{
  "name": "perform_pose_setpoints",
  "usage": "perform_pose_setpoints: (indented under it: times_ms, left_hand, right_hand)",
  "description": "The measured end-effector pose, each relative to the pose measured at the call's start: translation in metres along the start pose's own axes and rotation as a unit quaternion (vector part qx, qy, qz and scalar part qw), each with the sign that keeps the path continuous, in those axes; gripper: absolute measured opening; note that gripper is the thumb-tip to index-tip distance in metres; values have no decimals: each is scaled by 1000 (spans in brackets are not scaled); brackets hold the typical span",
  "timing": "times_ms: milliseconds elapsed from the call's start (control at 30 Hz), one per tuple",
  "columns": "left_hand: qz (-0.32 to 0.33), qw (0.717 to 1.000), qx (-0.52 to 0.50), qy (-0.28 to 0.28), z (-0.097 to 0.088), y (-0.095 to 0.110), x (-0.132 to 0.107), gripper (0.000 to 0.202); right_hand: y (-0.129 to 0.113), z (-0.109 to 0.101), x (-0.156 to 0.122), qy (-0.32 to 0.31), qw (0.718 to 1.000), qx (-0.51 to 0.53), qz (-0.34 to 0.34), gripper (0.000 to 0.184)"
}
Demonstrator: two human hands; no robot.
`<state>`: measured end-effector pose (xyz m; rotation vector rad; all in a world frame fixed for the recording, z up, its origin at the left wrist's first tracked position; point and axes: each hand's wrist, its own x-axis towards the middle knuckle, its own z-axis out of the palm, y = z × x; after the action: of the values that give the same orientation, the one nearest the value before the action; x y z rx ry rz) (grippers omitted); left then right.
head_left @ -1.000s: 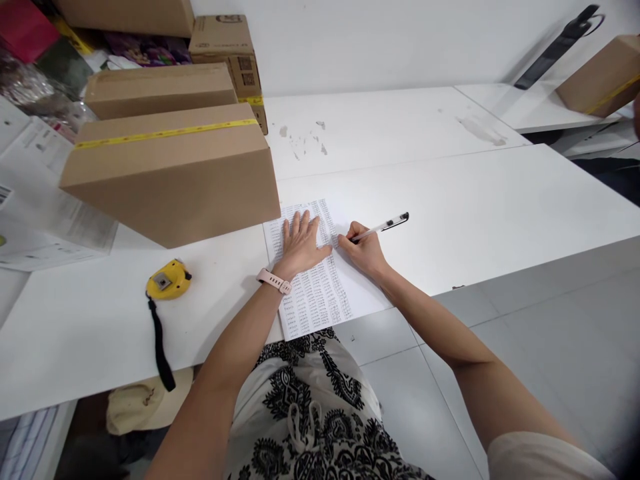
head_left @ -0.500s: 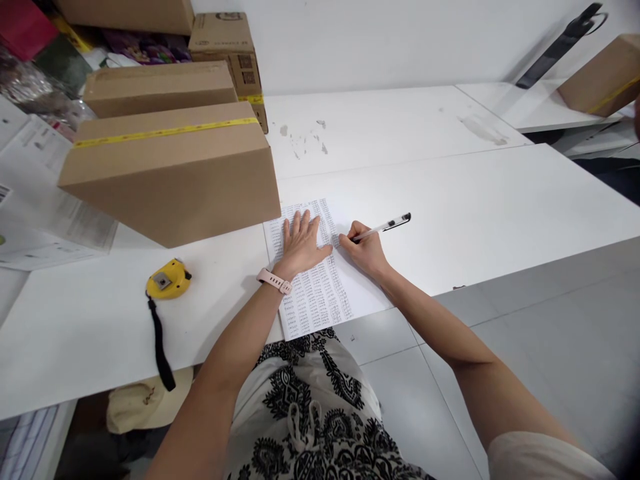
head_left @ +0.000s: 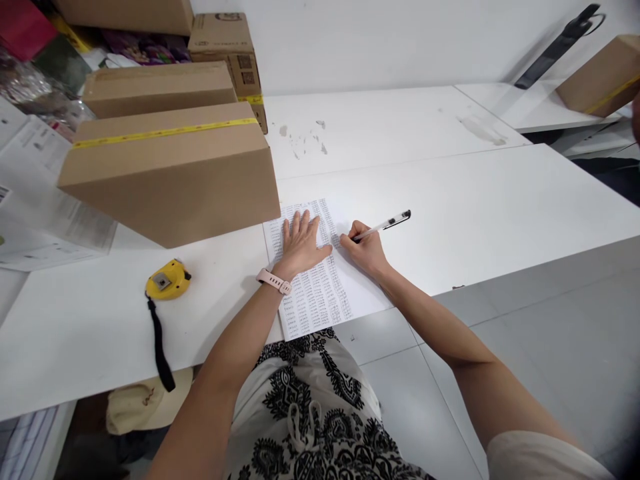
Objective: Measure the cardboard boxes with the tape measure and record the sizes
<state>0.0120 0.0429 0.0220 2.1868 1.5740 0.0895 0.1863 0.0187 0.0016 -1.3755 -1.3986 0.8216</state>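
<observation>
A sheet of paper (head_left: 313, 303) lies on the white table, its left part covered with columns of small handwriting and its right side mostly blank. My left hand (head_left: 301, 245) rests flat on the written columns with fingers spread. A pink band circles that wrist. In my right hand (head_left: 367, 248) is a pen (head_left: 390, 223) with a clear barrel and black cap end, tilted up to the right. My fingers hide its tip, close to the rightmost written column.
Left of the paper lies a yellow tape measure (head_left: 169, 279) with a black strap. Behind it stand cardboard boxes (head_left: 175, 187) and a white printed box (head_left: 45, 193). A dark bottle (head_left: 557, 47) and another carton (head_left: 600, 77) are at the far right. The white table (head_left: 475, 213) ends near my body.
My right hand and the pen have shifted very slightly. The left hand and the paper stay where they were.
</observation>
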Motion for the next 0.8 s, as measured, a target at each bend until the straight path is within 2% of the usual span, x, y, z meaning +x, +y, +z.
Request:
perform_pose_setpoints:
  times_ms: [800]
  left_hand:
    - [5, 1000, -3, 1, -1, 1, -1, 87]
  right_hand:
    - [1, 0, 1, 5, 1000, -1, 0, 27]
